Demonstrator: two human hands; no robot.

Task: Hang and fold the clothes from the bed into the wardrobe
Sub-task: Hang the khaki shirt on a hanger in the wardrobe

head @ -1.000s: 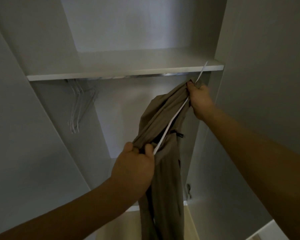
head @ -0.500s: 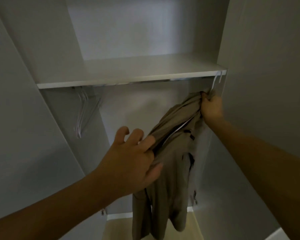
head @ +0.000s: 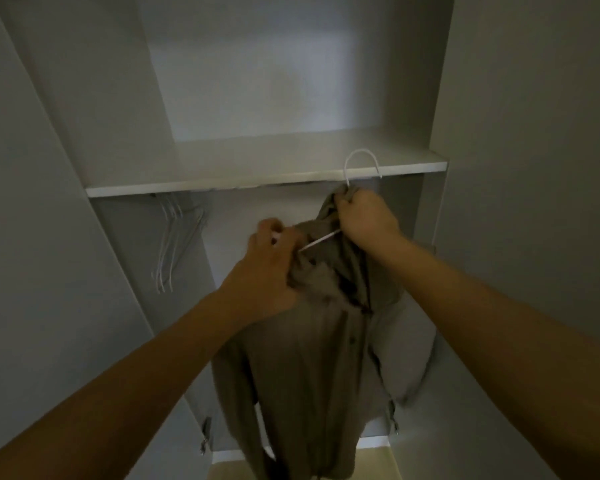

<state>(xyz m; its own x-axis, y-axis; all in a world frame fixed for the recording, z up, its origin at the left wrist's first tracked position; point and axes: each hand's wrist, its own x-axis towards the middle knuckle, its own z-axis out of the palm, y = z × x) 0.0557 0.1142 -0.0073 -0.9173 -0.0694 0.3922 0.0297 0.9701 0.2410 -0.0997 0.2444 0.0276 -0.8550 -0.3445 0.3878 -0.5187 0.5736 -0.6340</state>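
Note:
A beige button-up shirt (head: pixel 312 368) hangs down inside the open wardrobe from a white hanger (head: pixel 361 164). The hanger's hook stands in front of the shelf edge, just above the rail. My right hand (head: pixel 364 216) grips the shirt's collar and the hanger's neck below the hook. My left hand (head: pixel 267 268) holds the shirt's left shoulder, with the hanger's white arm showing between the two hands. The rail itself is mostly hidden under the shelf.
A white shelf (head: pixel 222 181) spans the wardrobe above the hanging space. Several empty white hangers (head: pixel 174 244) hang at the rail's left end. Grey wardrobe side walls (head: pixel 84 271) close in on both sides; a light floor strip shows at the bottom.
My left hand was off the cloth with spread fingers half a second ago and now holds the shoulder. The hanger has come away from the right wall toward the middle, its hook now plainly visible.

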